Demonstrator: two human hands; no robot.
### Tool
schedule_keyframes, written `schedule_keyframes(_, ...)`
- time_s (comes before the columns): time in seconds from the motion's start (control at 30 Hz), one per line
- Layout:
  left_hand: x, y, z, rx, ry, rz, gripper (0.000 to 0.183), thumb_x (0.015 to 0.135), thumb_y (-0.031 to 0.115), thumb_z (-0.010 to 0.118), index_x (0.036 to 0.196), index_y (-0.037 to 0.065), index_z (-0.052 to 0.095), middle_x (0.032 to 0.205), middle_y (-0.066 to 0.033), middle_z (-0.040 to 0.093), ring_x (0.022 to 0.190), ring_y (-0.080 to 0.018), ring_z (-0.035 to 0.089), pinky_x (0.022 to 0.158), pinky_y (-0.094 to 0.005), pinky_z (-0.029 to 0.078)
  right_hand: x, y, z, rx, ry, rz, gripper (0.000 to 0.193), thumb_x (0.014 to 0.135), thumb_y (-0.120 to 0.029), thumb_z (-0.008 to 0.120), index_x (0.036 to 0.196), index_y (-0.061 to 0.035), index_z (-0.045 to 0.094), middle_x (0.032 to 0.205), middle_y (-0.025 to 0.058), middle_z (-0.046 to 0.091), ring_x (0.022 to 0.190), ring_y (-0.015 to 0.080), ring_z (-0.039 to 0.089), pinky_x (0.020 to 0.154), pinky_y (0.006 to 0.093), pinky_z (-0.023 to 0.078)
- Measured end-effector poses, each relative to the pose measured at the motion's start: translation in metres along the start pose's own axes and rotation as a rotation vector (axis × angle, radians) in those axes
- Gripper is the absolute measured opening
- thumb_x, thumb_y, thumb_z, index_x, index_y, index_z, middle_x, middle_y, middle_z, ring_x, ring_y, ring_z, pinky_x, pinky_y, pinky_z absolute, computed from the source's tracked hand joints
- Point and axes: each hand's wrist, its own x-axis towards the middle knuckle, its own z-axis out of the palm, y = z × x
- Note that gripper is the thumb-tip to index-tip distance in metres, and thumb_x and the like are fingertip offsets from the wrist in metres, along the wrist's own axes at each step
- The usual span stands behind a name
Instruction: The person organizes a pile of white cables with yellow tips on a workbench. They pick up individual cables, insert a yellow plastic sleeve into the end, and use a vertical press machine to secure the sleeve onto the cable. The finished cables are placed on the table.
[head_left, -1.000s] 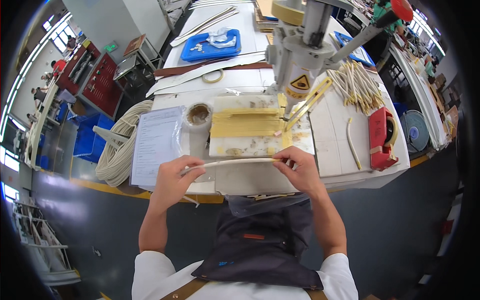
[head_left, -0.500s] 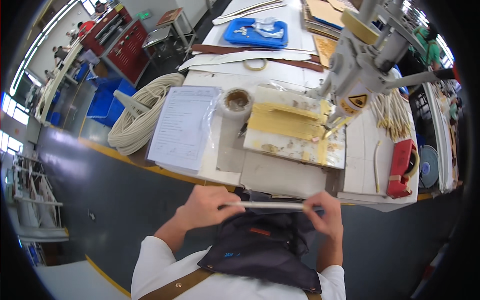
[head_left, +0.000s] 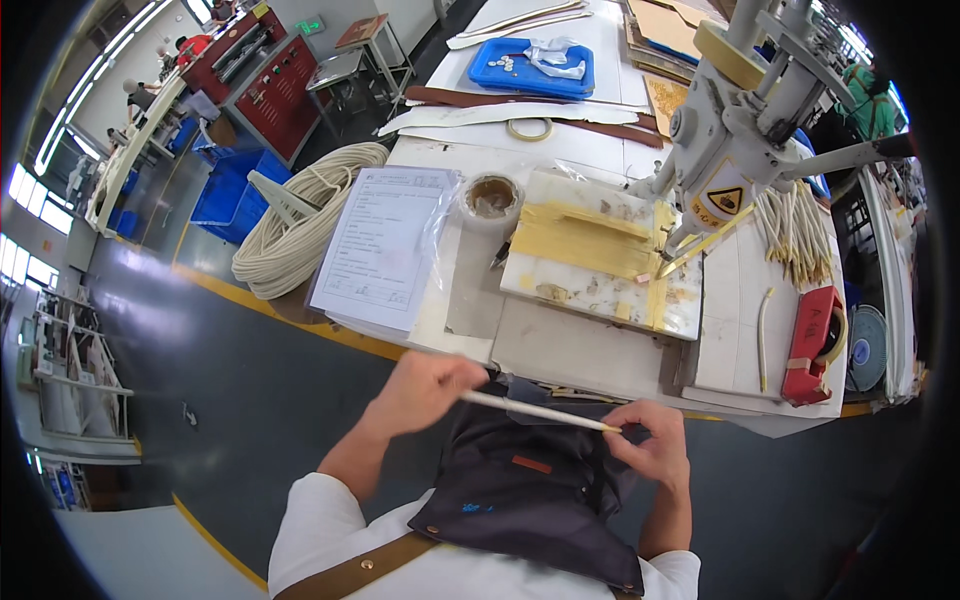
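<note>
A short length of off-white cord (head_left: 540,409) is stretched in front of my dark apron, slanting down to the right. My left hand (head_left: 425,392) is closed at the cord's left end, its fingers slightly blurred and partly hiding that end. At the other end, which looks yellowish, my right hand (head_left: 648,440) pinches the cord between thumb and fingers. Both hands are just off the table's near edge, below a white board (head_left: 560,300) with yellow tape on it. A grey press machine (head_left: 720,130) stands over that board's right side.
Papers in a clear sleeve (head_left: 385,250) lie beside a coil of cord (head_left: 295,235) on the left. A tape roll (head_left: 492,198) sits near the board. To the right are a bundle of cut cords (head_left: 795,235), a single cord piece (head_left: 765,340) and a red tape dispenser (head_left: 812,345).
The cord was nearly level and now tilts, its left end higher. My left hand has risen a little and my right hand has dropped slightly. The whole view has shifted a bit.
</note>
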Motion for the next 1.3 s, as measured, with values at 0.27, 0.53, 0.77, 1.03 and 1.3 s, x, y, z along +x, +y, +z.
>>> schedule_keyframes(0.27,0.034,0.027,-0.029,0.068,-0.03,0.167,0.019,0.085,0.017,0.079,0.099,0.004,0.078,0.083,-0.0069,0.073,0.069,-0.0091,0.059,0.061,-0.026,0.046,0.049,0.001,-0.008,-0.172,0.174,-0.224,0.012,0.075,-0.004,0.077,0.085,-0.006,0.072,0.082,0.006,0.071,0.074,0.0195,0.069,0.065,0.0302,0.054)
schedule_keyframes(0.53,0.063,0.024,-0.024,0.073,0.027,0.163,0.017,0.087,0.013,0.077,0.101,0.003,0.077,0.085,-0.0077,0.072,0.072,-0.0113,0.063,0.063,-0.028,0.049,0.058,0.012,-0.011,-0.133,0.255,-0.195,0.011,0.076,-0.003,0.076,0.085,-0.0052,0.072,0.084,0.0063,0.072,0.074,0.0187,0.068,0.063,0.0299,0.053)
schedule_keyframes(0.77,0.102,0.032,-0.013,0.326,0.198,0.366,0.017,0.088,0.009,0.073,0.103,0.002,0.074,0.089,-0.0128,0.072,0.074,-0.0245,0.068,0.066,-0.0315,0.053,0.107,0.033,-0.027,-0.368,0.423,-0.273,0.01,0.077,-0.006,0.077,0.086,-0.0058,0.072,0.084,0.0063,0.071,0.078,0.0234,0.067,0.07,0.0335,0.054)
schedule_keyframes(1.03,0.147,0.0,-0.002,0.356,0.193,0.415,0.015,0.087,0.003,0.072,0.101,0.002,0.073,0.09,-0.01,0.067,0.074,-0.02,0.066,0.067,-0.0296,0.053,0.119,0.059,-0.021,-0.454,0.472,-0.208,0.014,0.078,-0.01,0.078,0.091,-0.0095,0.073,0.089,0.0043,0.067,0.082,0.0251,0.062,0.068,0.0363,0.052)
schedule_keyframes(1.3,0.149,-0.004,-0.002,0.399,0.113,0.423,0.019,0.084,0.006,0.075,0.103,0.008,0.077,0.092,-0.007,0.058,0.067,-0.019,0.058,0.064,-0.0314,0.05,0.117,0.059,-0.016,-0.463,0.558,-0.163,0.013,0.08,-0.011,0.076,0.093,-0.0118,0.075,0.078,0.0041,0.058,0.075,0.0235,0.058,0.063,0.0351,0.048)
